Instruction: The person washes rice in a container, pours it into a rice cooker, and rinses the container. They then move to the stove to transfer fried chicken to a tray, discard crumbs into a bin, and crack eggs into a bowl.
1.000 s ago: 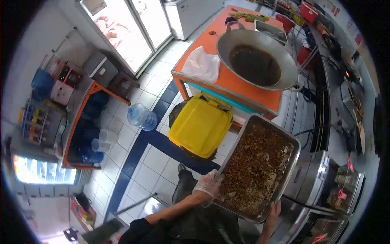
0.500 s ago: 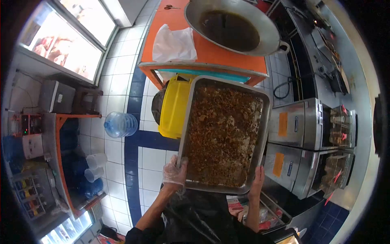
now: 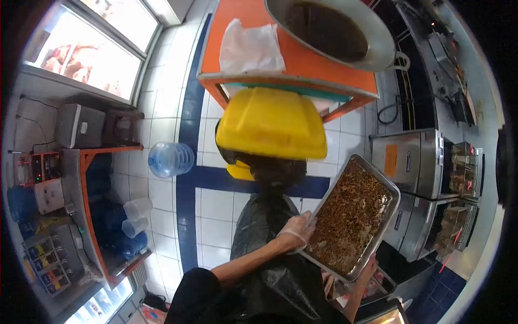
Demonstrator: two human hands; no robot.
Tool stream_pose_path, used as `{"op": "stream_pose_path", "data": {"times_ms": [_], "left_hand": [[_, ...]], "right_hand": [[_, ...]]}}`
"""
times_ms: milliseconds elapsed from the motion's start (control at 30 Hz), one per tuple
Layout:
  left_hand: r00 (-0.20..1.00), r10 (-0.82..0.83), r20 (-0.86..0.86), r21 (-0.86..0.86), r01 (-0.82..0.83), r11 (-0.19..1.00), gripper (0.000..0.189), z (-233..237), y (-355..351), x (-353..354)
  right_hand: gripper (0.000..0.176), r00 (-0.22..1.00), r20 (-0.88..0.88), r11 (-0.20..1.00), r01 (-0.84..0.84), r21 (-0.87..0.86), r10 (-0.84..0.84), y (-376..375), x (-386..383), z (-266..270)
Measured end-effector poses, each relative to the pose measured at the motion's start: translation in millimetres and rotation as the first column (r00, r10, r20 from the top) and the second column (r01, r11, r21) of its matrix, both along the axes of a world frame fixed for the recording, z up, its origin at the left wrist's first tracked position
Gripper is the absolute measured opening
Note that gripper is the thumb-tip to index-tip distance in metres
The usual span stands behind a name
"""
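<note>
A metal tray [image 3: 390,218] with brown crumbly bits spread over its bottom is tilted at the right of the head view. My left hand [image 3: 300,229], in a clear plastic glove, grips its lower left side. At the tray's lower right edge, my right hand [image 3: 368,268] holds on, partly hidden by the tray. Left of the tray and farther away stands a bin with a yellow lid [image 3: 272,121]; a dark bag shows beneath the lid.
An orange table [image 3: 302,71] bears a white cloth [image 3: 251,47] and a large pan [image 3: 380,46] of dark liquid. A water bottle [image 3: 171,159] lies on the tiled floor. Steel appliances [image 3: 413,162] stand at the right, a shelf [image 3: 85,200] at the left.
The tray and both hands have moved right and down, and the tray has turned and tilted. More of the yellow lid and the dark bag now shows. The view has shifted slightly.
</note>
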State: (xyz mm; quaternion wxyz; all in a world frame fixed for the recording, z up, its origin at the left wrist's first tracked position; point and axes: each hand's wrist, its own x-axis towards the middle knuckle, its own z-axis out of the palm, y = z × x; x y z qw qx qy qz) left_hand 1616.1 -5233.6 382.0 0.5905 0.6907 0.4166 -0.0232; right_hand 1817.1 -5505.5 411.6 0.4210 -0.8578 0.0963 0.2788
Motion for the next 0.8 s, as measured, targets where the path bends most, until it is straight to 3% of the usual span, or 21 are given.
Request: {"op": "stream_pose_path", "data": {"times_ms": [100, 133, 167, 300, 367, 400, 433, 500, 533, 600, 633, 700, 800], "left_hand": [[1.0, -0.029, 0.0, 0.024, 0.029, 0.999, 0.032, -29.3, -6.4, 6.9], [1.0, -0.029, 0.0, 0.015, 0.029, 0.999, 0.032, -28.7, -4.0, 5.8], [0.999, -0.048, 0.012, 0.066, 0.047, 0.997, 0.033, -27.2, 1.8, -1.1], [0.998, 0.002, -0.06, 0.223, 0.011, 0.975, 0.037, -55.1, 15.4, -35.3], [0.952, 0.211, -0.221, 0.07, -0.2, 0.977, 0.04, -95.4, 15.1, -54.0], [0.955, 0.214, -0.205, 0.204, -0.172, 0.964, 0.04, -119.7, 12.5, -68.1], [0.933, 0.253, -0.254, 0.117, -0.23, 0.966, 0.039, -93.1, 32.1, -74.5], [0.901, 0.345, -0.264, 0.15, -0.315, 0.937, 0.046, -142.7, 31.3, -95.9], [0.9, 0.347, -0.265, 0.143, -0.319, 0.937, 0.046, -147.9, 35.3, -105.4], [0.872, 0.308, -0.382, 0.292, -0.202, 0.935, 0.047, -155.0, 50.7, -120.2], [0.859, 0.388, -0.334, 0.324, -0.282, 0.903, 0.047, -151.6, 56.8, -124.6], [0.873, 0.386, -0.298, 0.388, -0.259, 0.885, 0.051, -155.5, 70.2, -132.7], [0.858, 0.407, -0.314, 0.328, -0.304, 0.895, 0.054, -139.4, 97.6, -124.6]], "right_hand": [[0.074, 0.998, 0.064, 0.994, 0.024, -0.108, -0.017, 6.2, -14.5, -5.5], [0.059, 0.978, 0.184, 0.965, 0.138, -0.225, -0.097, -5.8, -6.9, -33.9], [0.059, 0.978, 0.185, 0.963, 0.137, -0.234, -0.094, -9.4, -2.8, -52.6], [0.051, 0.93, 0.074, 0.928, -0.348, -0.132, 0.36, 23.2, 4.1, -79.6], [0.05, 0.929, 0.046, 0.925, -0.36, -0.123, 0.368, 73.0, -13.4, -84.7], [0.051, 0.899, 0.013, 0.888, -0.43, -0.162, 0.438, 83.0, -10.6, -106.3], [0.053, 0.863, -0.022, 0.844, -0.498, -0.196, 0.504, 100.6, -10.3, -120.4], [0.05, 0.825, -0.067, 0.812, -0.565, -0.147, 0.562, 141.0, -22.1, -134.7], [0.05, 0.817, -0.102, 0.808, -0.577, -0.124, 0.568, 164.3, -30.7, -131.0], [0.051, 0.802, -0.144, 0.798, -0.594, -0.103, 0.579, 196.9, -33.7, -134.8], [0.05, 0.789, -0.12, 0.792, -0.61, -0.039, 0.602, 204.8, -34.7, -145.4], [0.05, 0.775, -0.111, 0.781, -0.625, 0.019, 0.623, 222.8, -35.3, -156.2], [0.052, 0.724, -0.031, 0.724, -0.69, -0.019, 0.689, 258.6, -32.7, -168.3]]}}
